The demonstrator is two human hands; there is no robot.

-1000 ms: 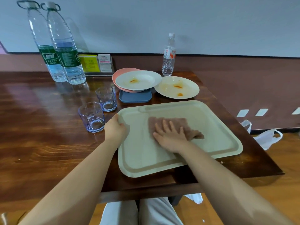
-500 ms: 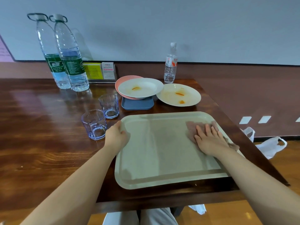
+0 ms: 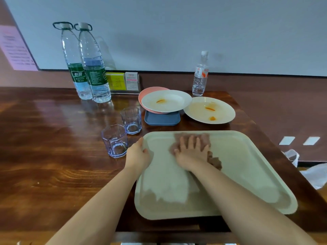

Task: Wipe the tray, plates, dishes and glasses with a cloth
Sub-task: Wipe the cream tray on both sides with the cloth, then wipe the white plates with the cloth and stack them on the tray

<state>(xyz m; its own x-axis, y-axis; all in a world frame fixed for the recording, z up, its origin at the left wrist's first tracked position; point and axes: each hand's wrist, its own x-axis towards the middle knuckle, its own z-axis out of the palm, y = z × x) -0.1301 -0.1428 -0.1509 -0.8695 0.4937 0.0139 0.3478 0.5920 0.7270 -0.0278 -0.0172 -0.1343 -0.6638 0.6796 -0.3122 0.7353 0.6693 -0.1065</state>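
A: Wipe status?
B: Right hand (image 3: 192, 153) flat, fingers straight, pressing the cloth (image 3: 203, 140) at the tray (image 3: 247, 167) far edge. Left hand (image 3: 137, 154) grips the tray's near-left rim.
A: Tips?
B: Even pressure, overlapping passes, keep the rim pinned. Cloth sits under the palm, tail trailing right.

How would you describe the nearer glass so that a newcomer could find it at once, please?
Start at the pale tray in front of the person and go to its far left corner, where the left hand grips the rim. The glass stands just left of that hand. It is closer to the person than the other glass.
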